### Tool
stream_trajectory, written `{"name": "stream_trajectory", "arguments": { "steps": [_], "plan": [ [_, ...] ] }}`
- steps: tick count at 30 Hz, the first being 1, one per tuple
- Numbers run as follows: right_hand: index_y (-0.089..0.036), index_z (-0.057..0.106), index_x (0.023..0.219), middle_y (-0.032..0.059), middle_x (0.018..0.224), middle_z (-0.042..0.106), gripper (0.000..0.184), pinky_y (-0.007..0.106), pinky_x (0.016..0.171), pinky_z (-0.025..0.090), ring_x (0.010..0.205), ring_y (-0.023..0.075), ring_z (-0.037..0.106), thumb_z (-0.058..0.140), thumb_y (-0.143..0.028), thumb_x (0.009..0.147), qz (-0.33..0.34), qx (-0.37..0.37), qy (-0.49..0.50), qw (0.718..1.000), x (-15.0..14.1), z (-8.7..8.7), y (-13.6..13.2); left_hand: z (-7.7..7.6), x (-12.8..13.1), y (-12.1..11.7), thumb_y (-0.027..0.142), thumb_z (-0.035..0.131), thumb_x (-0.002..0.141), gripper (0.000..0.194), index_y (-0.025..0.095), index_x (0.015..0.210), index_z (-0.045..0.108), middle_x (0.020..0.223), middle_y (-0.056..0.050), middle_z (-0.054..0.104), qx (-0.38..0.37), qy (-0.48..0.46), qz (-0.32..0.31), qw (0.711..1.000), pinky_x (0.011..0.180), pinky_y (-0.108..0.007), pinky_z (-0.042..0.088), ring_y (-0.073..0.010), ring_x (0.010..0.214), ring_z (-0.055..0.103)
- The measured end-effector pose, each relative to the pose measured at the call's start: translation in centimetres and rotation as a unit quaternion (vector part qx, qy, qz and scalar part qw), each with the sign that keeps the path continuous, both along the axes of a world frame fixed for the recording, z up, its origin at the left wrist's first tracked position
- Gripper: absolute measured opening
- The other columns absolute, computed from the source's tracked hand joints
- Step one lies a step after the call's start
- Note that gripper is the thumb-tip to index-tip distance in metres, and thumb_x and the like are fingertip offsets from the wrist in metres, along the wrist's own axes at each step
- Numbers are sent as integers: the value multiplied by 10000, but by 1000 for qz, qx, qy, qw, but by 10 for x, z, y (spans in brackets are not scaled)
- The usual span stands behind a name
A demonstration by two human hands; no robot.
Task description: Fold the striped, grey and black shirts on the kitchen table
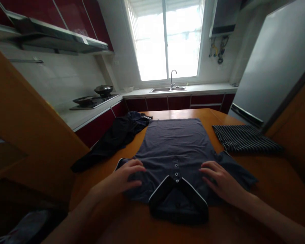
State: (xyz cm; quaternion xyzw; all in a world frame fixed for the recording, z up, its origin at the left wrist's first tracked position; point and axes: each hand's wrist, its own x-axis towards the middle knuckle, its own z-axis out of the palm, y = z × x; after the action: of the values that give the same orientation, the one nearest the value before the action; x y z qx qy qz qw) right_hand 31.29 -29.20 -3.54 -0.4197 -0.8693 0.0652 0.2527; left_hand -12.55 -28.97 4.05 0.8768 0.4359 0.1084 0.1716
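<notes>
A dark blue-grey polo shirt (173, 139) lies spread front side up on the wooden table, its hem at the far side. Its black collar (162, 196), edged in white, points toward me, with a short row of buttons beyond it. My left hand (128, 174) is over the shirt's left shoulder area, fingers apart and slightly curled. Over the opposite shoulder, my right hand (217, 178) also has its fingers spread. Neither hand holds anything that I can see; whether the fingertips press on the cloth I cannot tell. The sleeve on the right lies stretched outward.
A crumpled black garment (117, 134) lies along the left of the wooden table (205, 113). Folded striped cloth (244, 139) sits at the right, near the fridge (271, 64). Beyond are a counter with a sink (161, 89) and a stove (96, 101) with pans.
</notes>
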Motion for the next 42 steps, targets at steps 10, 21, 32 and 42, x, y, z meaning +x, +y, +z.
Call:
{"name": "stream_trajectory", "arguments": {
  "steps": [10, 21, 32, 42],
  "plan": [
    [-251, 643, 1139, 68, 1098, 633, 183, 394, 892, 486, 1002, 222, 580, 582, -230, 968, 80, -51, -61, 994, 13, 3, -72, -44, 2, -56, 208, 489, 1000, 222, 284, 1026, 696, 956, -43, 675, 90, 23, -60, 994, 818, -314, 493, -197, 892, 604],
    [-205, 612, 956, 51, 939, 631, 157, 387, 766, 457, 847, 242, 573, 528, -74, 935, 75, 59, -144, 985, 1, -6, -63, -49, 10, -79, 234, 434, 1040, 228, 245, 1044, 661, 961, -54, 658, 67, 16, -81, 994, 798, -292, 507, -179, 881, 616],
    [-199, 649, 1050, 75, 1010, 664, 326, 432, 833, 460, 901, 265, 598, 492, 10, 855, -4, 105, -171, 980, 50, -12, -72, -42, -66, -74, 200, 600, 934, 421, 387, 1310, 624, 1226, -13, 702, 157, 37, -52, 986, 996, -342, 543, -227, 1182, 622],
    [-197, 640, 899, 60, 916, 641, 247, 398, 770, 465, 843, 255, 582, 532, 18, 843, -20, 51, -189, 980, 65, -2, -83, -44, -26, -82, 90, 452, 993, 273, 216, 1075, 680, 1008, -60, 699, 210, 3, -129, 969, 831, -216, 545, -155, 926, 670]
  ]
}}
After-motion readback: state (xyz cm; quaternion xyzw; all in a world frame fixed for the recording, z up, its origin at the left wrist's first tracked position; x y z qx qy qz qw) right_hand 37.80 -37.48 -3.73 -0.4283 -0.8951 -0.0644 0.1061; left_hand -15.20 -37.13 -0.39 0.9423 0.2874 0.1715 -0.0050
